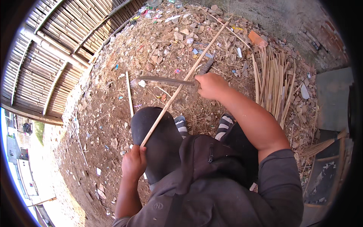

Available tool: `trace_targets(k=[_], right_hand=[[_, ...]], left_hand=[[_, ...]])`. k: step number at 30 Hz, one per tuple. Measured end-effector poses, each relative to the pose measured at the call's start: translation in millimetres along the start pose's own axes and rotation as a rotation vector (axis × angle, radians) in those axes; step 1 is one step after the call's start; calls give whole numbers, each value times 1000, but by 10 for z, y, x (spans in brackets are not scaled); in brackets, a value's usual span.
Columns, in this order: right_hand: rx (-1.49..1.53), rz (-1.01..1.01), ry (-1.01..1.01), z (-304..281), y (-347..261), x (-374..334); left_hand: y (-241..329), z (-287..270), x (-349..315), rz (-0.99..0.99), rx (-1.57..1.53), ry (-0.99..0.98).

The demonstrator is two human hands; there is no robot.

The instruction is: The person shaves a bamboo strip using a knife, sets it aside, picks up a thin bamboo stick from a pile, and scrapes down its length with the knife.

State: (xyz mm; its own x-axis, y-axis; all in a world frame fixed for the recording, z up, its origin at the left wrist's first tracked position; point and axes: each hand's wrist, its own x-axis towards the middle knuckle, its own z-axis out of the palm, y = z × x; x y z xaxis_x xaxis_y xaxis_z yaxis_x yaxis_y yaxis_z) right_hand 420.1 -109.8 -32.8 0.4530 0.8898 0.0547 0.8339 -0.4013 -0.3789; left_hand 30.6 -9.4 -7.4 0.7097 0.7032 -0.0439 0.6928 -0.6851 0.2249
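My left hand (134, 162) is closed around the near end of a long, pale split bamboo strip (165, 109). The strip slants across my dark-clad left knee, up and away to the right over the littered ground. My right hand (211, 86) grips a long-bladed knife (164, 79) close to the blade's base. Its dark blade points left and crosses the strip at about the middle; whether the edge touches it, I cannot tell. A dark ribbed piece (207, 66), perhaps the knife's handle, shows just beyond my right fist.
A bundle of split strips (273, 81) lies to the right, near an orange brick piece (258, 39). One loose strip (129, 94) lies left of my knee. A bamboo-slat wall (56, 53) rises far left, and a grey wall (280, 15) far right. Rubble and litter cover the ground.
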Motion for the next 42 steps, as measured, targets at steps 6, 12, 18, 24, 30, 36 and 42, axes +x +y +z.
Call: trace_targets(k=[6,12,18,24,30,36,42], right_hand=[[-23,-189,-124,46,-262,-111],[153,54,-12,-9,-108,-50],[150,-151,-43,255,49,-55],[150,-178,40,60,-322,-132],[164,-124,25,180,-46,-87],[35,-179,-162,64,-270,-90],[28,-81,30,35,-108,-45]], left_hand=[[-68,35,3,41,-91,10],[-61,-29,32,49,-112,-19],[-25,-2,98,53,-233,-27],[-147,-12,22,53,-184,-40],[-55,-1,80,29,-191,-26],[-123,105,-49,65,-104,24],[-55,-92,58,18,-118,-59]])
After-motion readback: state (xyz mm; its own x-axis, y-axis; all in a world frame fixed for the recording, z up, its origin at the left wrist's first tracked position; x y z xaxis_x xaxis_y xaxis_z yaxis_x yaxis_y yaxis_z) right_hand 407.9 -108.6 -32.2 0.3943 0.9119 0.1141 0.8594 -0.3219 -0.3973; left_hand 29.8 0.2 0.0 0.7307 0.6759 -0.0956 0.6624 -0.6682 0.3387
